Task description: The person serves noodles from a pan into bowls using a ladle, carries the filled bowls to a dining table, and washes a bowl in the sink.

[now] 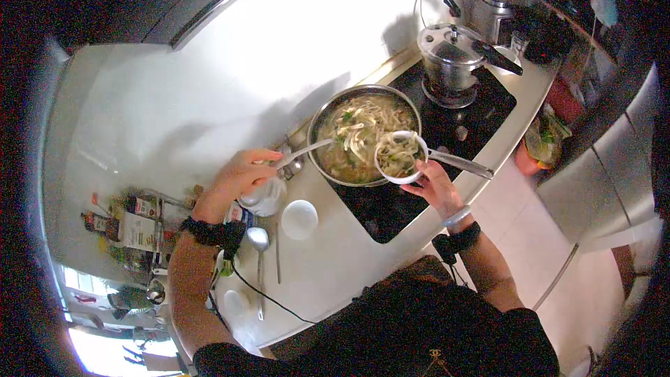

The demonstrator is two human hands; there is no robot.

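My left hand [244, 173] is closed around the handle of a long, pale utensil [307, 151]. Its far end is in the food in a wide steel pan [314, 157], so its head cannot be made out. The pan holds noodles [364, 120] in broth with green bits. In my right hand [438, 188] is a small white bowl [410, 179], gripped by its side and rim over the pan's near right edge. Noodles with some greens [396, 153] fill the bowl.
The pan's handle [464, 163] sticks out to the right over the black cooktop [380, 213]. A pressure cooker [452, 56] stands behind it. Another white bowl [299, 219], a large spoon [259, 255] and a thin utensil [278, 255] lie on the left counter, near seasoning bottles [143, 223].
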